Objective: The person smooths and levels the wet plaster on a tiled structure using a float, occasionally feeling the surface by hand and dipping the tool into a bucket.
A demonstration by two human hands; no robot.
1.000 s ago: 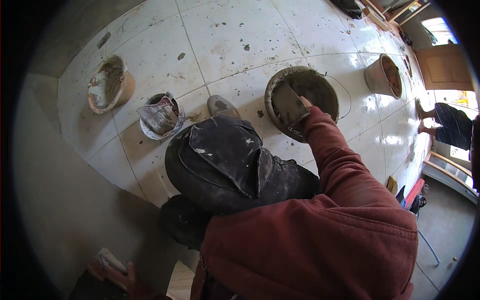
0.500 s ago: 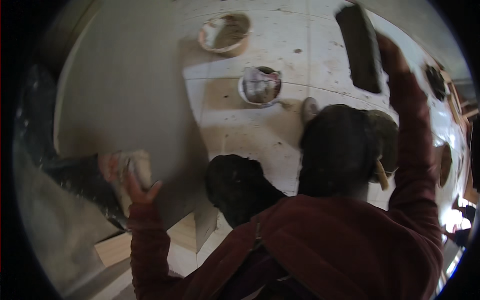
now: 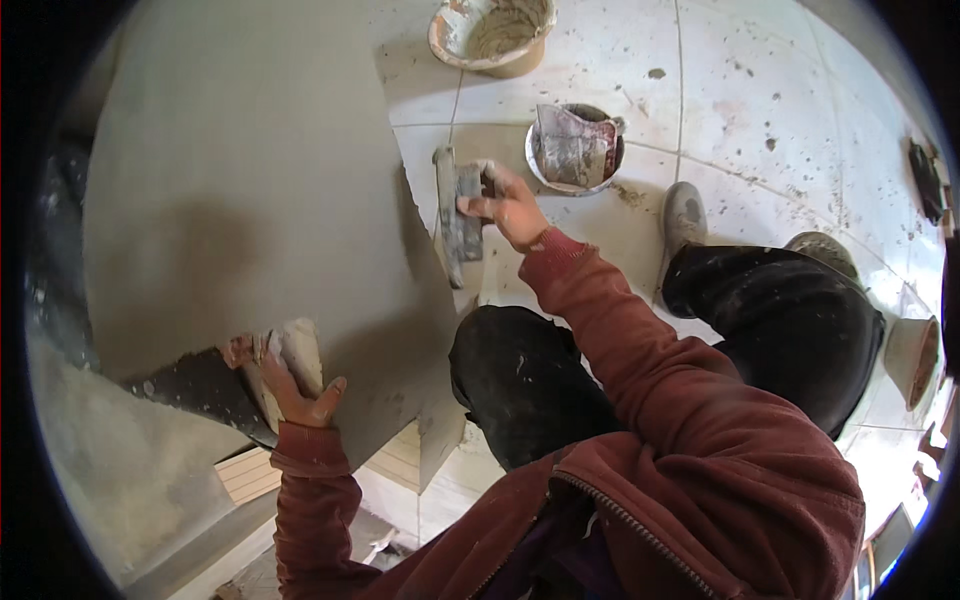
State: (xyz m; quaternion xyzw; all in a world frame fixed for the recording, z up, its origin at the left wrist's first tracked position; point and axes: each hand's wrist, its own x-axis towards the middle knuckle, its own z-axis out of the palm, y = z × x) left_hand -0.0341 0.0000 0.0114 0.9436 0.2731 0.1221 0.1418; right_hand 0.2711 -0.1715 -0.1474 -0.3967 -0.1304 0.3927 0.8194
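Note:
My right hand (image 3: 508, 207) grips a plastering trowel (image 3: 448, 220) smeared with grey. The trowel is held edge-up, just right of the broad grey plastered surface (image 3: 250, 130); I cannot tell whether it touches the edge. At the surface's near left corner, my left hand (image 3: 295, 390) lies with fingers stretched over a pale, plaster-smeared piece (image 3: 301, 350) and the thumb apart. What kind of thing that piece is cannot be made out. A dark, spattered sheet (image 3: 205, 395) lies beside it.
A bucket (image 3: 535, 62) with pale plaster stands at the far side. Nearer is a white pail (image 3: 535, 165) holding a smeared flat tool (image 3: 575, 145). My dark-trousered knees (image 3: 520, 385) are close to the surface. Another tub (image 3: 910, 365) is at the right, on spattered floor tiles (image 3: 740, 120).
My right hand has swung the trowel from the far right over to the grey surface's right edge. My left hand keeps its place at the corner. The view has shifted somewhat.

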